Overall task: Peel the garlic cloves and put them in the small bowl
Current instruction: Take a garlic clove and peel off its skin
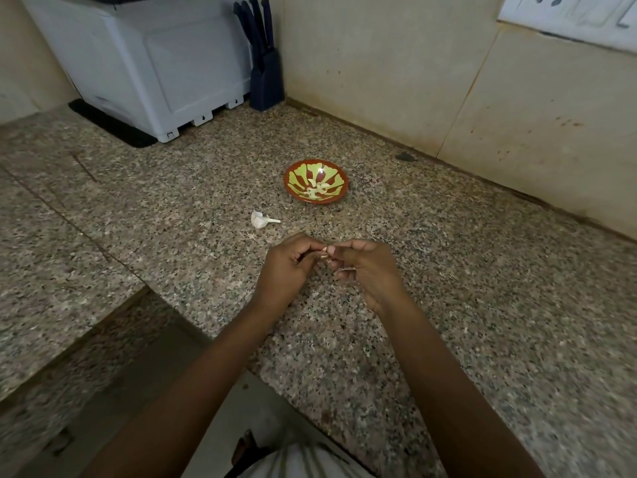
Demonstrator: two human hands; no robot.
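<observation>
1 bowl [315,181], 1 garlic bulb [262,219], 2 hands, 1 knife block [266,82].

Small bowl [315,181]: red-brown rim and ground, yellow-green petal pattern radiating from centre; pale whitish garlic cloves [316,190] inside. Garlic bulb remnant [262,220], near-left of bowl: white, papery. Countertop [448,288]: speckled granite, beige-pink with black and grey flecks. Wall tiles [379,63], far right: cream, brownish stains along the bottom edge. Appliance [155,63], far left: pale grey-white, on a black mat [110,124]. Knife block [265,81]: dark navy, dark handles. Switch plate [568,15]: white.
</observation>
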